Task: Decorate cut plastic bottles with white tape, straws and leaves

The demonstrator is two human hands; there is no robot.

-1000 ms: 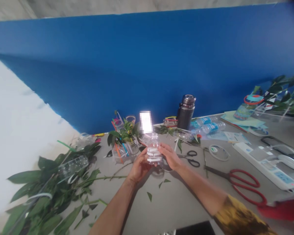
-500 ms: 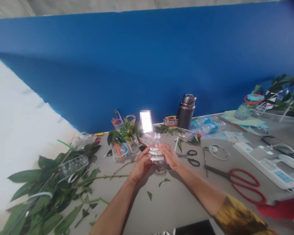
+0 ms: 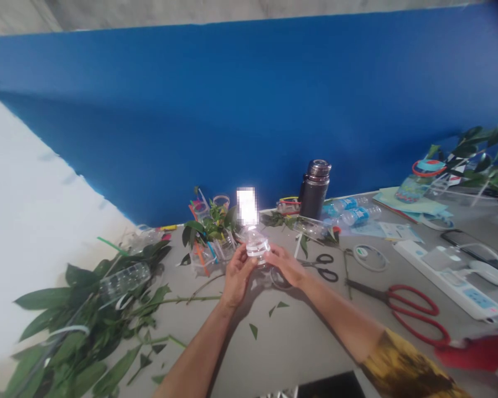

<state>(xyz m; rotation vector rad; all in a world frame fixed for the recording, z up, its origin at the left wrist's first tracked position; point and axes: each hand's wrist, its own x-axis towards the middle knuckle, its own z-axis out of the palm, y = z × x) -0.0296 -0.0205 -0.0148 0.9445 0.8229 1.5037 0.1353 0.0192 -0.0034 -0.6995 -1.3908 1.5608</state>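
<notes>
A clear plastic bottle piece [image 3: 257, 247] with white bands round it is held between both hands above the grey table. My left hand [image 3: 237, 276] grips its left side, fingers bent and thumb near the lower edge. On the right side, my right hand [image 3: 285, 265] holds it with curled fingers. Black-handled scissors [image 3: 326, 267] lie just right of my right hand. Small green leaf scraps [image 3: 253, 331] are on the table below the hands. Left of the bottle piece stand clear cups with coloured straws and leaves [image 3: 216, 237].
Leafy branches [image 3: 66, 309] and a clear bottle [image 3: 124, 282] cover the left side. A dark flask [image 3: 315, 190] stands behind. Red-handled scissors [image 3: 415, 312], a power strip [image 3: 452, 279] and blue-labelled bottles [image 3: 357, 215] are at the right.
Both hands still hold the bottle piece. It has moved slightly left and tilted, its neck shifting left toward the bright blurred patch.
</notes>
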